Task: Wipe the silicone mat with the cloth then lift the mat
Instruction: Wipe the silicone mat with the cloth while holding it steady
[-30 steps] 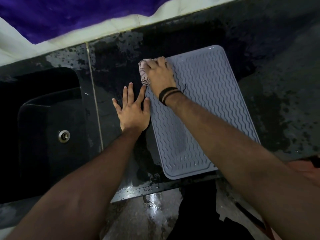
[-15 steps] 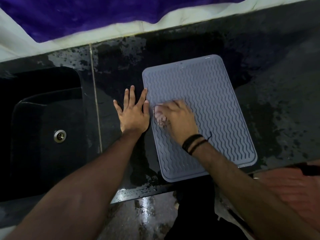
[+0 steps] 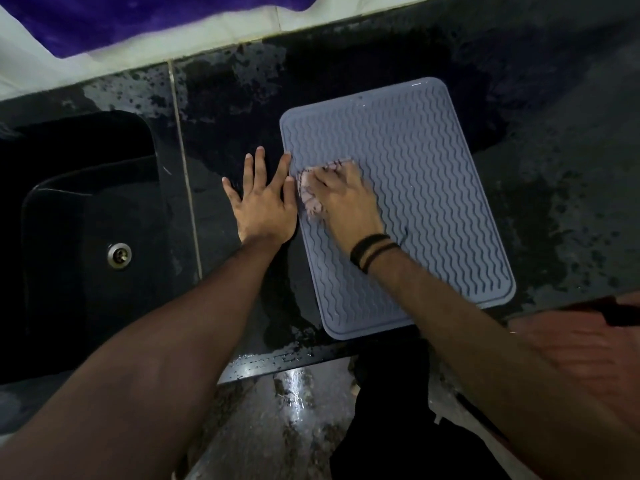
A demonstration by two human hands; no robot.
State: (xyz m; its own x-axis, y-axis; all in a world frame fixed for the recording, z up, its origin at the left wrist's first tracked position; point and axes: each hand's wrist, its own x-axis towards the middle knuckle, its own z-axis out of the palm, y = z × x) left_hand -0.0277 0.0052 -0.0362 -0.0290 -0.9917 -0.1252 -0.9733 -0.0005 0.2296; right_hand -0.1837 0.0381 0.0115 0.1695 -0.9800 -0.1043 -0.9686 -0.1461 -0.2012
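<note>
A grey silicone mat with wavy ridges lies flat on the wet black counter. My right hand grips a crumpled pinkish cloth and presses it onto the mat's left side, about halfway along. Most of the cloth is hidden under the fingers. My left hand lies flat on the counter just left of the mat, fingers spread, with the thumb and index finger touching the mat's left edge.
A black sink with a metal drain sits left of my left hand. A white wall and purple fabric run behind the counter. The counter's front edge lies just below the mat, with wet floor beneath.
My right hand drew the cloth from the mat's far left corner toward me along the left side to about the middle. My left hand stayed in place.
</note>
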